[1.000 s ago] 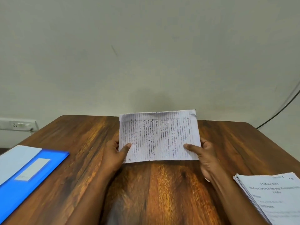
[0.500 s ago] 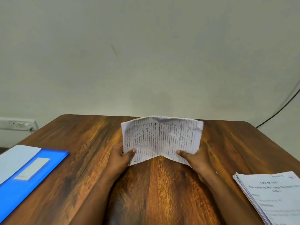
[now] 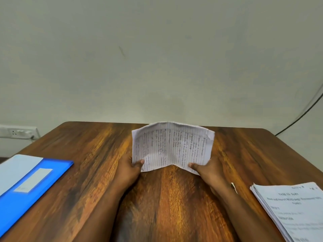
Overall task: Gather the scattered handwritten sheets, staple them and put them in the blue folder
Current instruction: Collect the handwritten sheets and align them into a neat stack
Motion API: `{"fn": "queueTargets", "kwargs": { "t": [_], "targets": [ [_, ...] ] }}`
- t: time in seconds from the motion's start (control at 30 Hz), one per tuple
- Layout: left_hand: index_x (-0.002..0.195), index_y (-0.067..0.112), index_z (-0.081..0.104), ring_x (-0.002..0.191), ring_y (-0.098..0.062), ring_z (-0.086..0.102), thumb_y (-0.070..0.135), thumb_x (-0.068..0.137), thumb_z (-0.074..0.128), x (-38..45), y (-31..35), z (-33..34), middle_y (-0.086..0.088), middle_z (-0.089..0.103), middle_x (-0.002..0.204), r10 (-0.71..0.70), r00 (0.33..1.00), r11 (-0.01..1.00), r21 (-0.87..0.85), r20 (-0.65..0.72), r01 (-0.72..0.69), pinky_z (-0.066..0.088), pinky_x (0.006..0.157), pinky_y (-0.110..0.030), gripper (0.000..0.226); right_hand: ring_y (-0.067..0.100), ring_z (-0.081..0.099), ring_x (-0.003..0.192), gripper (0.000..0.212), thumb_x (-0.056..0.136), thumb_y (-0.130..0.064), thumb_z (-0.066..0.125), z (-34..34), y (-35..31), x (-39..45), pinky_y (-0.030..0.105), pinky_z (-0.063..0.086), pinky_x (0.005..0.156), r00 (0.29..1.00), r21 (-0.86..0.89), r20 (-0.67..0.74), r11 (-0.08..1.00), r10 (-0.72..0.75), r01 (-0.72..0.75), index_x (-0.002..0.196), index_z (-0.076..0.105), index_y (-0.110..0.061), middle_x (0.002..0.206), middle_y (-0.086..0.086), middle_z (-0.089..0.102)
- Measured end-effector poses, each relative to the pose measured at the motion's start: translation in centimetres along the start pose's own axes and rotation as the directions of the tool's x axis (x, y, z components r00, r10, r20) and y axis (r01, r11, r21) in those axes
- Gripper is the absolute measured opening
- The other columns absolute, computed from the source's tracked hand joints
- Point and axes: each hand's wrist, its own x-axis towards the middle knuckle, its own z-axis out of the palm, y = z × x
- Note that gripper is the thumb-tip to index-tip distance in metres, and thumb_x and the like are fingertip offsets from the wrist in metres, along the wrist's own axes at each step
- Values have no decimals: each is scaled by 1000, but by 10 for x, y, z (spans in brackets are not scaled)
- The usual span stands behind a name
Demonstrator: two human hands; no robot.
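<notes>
Both hands, left (image 3: 130,169) and right (image 3: 208,170), pinch the bowed white lined handwritten sheets (image 3: 172,145) upright over the brown wooden counter (image 3: 174,198), so gathering looks done. No stapler visible; stapling and the closed blue folder (image 3: 40,180) at left remain.

The table (image 3: 174,198) is glossy, streaked brown wood. At 12 o'clock the handwritten sheets (image 3: 172,147) are thin ruled paper; at 9 o'clock the blue folder (image 3: 57,170) looks like smooth plastic.
</notes>
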Motion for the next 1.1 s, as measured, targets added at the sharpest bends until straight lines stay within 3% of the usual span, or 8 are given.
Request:
{"fn": "queueTargets", "kwargs": {
  "t": [0.27,0.5,0.63,0.7,0.8,0.9,1.0,1.1],
  "targets": [
    [121,19,69,99,-17,72,8,99,69,0,5,-8,0,74,109,-13,998,1000,-9,-65,12,63,77,-39,25,11,71,96,41,76,-5,90,-9,-2,1,28,61,76,997,62,14,995,76,-77,108,72,-24,102,-9,73],
    [115,10,71,92,-21,72,5,96,68,3,5,-14,-3,73,100,-76,991,992,96,-114,87,63,73,-43,20,16,79,78,15,83,2,83,-15,-9,1,36,66,65,981,145,28,970,191,-193,92,72,-3,98,5,78],
    [89,20,60,87,-30,70,2,91,66,2,9,-15,-9,71,94,-83,990,972,211,-112,105,60,70,-52,20,18,79,78,17,83,1,84,-13,-9,2,39,67,70,976,75,29,974,214,-216,93,73,-6,98,6,77],
    [83,20,57,82,-32,68,3,89,64,3,8,-17,-15,69,90,-66,991,954,283,-113,96,53,61,-44,19,20,79,79,17,82,3,84,-12,-8,2,41,67,71,975,51,37,974,220,-222,92,74,-6,97,8,78],
    [96,13,64,76,-24,62,5,87,64,2,9,-19,-6,65,86,-38,993,921,380,-112,78,45,58,-36,12,20,79,78,19,80,5,85,-9,-9,0,42,67,70,973,-12,52,974,225,-225,90,74,-8,96,8,76],
    [103,10,68,77,-20,60,4,81,67,2,8,-17,-1,63,86,-25,994,860,505,-108,76,55,64,-46,23,20,78,73,20,80,2,86,-4,-12,-2,40,67,69,976,-103,63,974,210,-203,88,75,-12,96,6,74],
    [126,13,62,88,-18,58,9,83,72,-4,13,-13,2,61,97,11,996,808,588,-93,46,52,64,-37,44,18,77,64,20,81,0,85,-3,-14,-4,37,67,67,978,-162,75,970,194,-180,90,74,-13,94,7,74],
    [158,12,33,126,-30,53,18,83,76,-9,14,-5,-13,54,142,115,991,730,683,-75,-33,50,99,-45,86,17,76,62,19,83,0,84,-3,-14,-5,37,67,68,977,-180,84,968,194,-177,94,73,-12,93,9,75]
  ]
}}
